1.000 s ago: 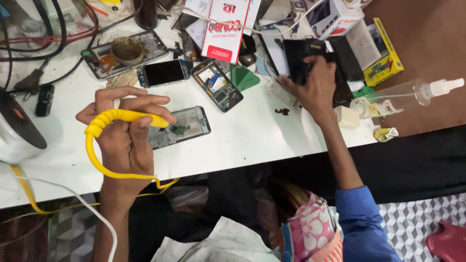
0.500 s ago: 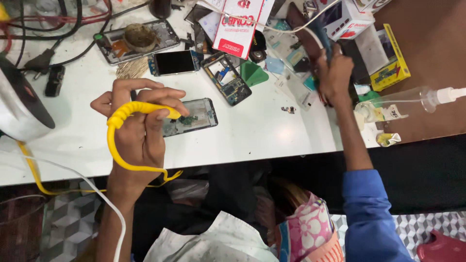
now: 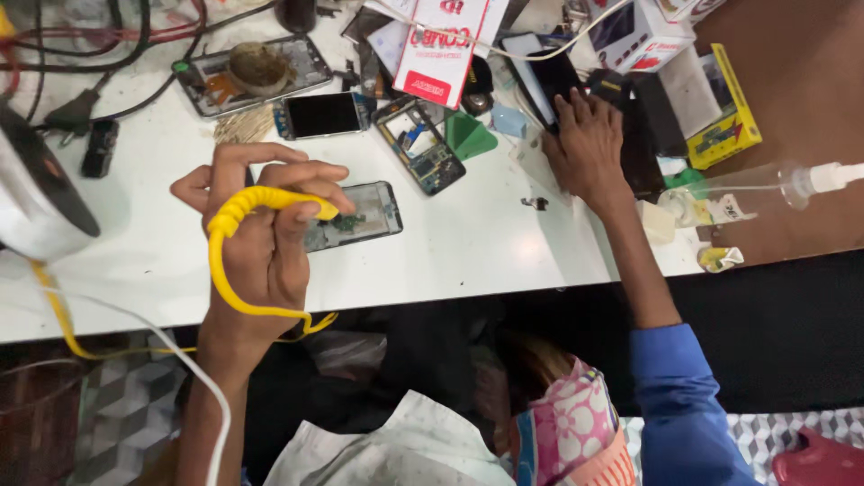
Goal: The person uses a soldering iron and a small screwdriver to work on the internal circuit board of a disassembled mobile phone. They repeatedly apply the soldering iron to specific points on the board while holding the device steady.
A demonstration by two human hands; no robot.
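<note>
Your left hand (image 3: 261,234) is closed around a yellow cabled tool (image 3: 270,200), its tip brought down at the left end of the opened phone (image 3: 355,216) that lies face-open on the white table (image 3: 468,252). Take that opened phone as your landmark. Keep the heel of the left hand resting on the table just left of it, so the tip works steadily over the exposed board and does not skate across the parts. The yellow cable loops below your wrist and hangs over the table edge nearest you; let it hang slack so that it does not tug the tip.

Your right hand (image 3: 585,144) lies well to the right of the opened phone, fingers spread flat on a dark phone (image 3: 549,81) among the boxes; it grips nothing that I can see. It would serve better pinning the opened phone's right edge, since nothing holds that frame down.

A second stripped phone (image 3: 421,148) sits just above and right of the landmark, and a small loose dark part (image 3: 538,203) lies to its right; keep your sleeve off both.
</note>
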